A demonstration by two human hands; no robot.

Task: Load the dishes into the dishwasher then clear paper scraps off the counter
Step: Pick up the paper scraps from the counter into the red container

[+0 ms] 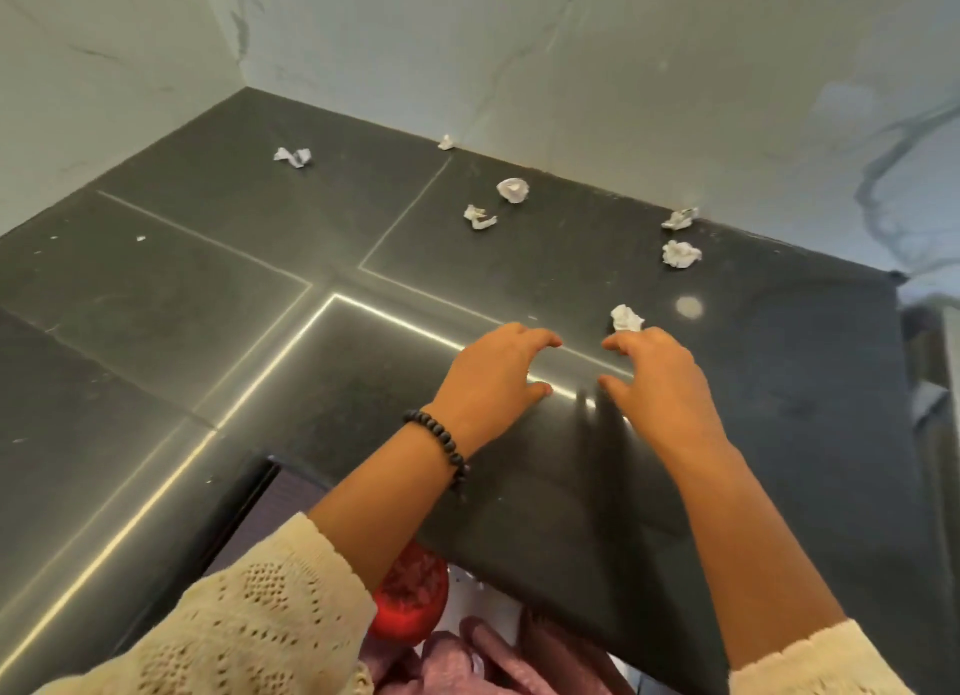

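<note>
The nearest paper scrap (627,318), a crumpled white wad, lies on the dark counter (208,289), just beyond the right hand (655,380), whose curled fingertips almost touch it. It looks light, soft and crushable, so a loose pinch anywhere on it should do. Beyond this wad, five more scraps lie toward the marble wall (597,70). The left hand (496,374), beside the wad, hovers curled and holds nothing.
</note>
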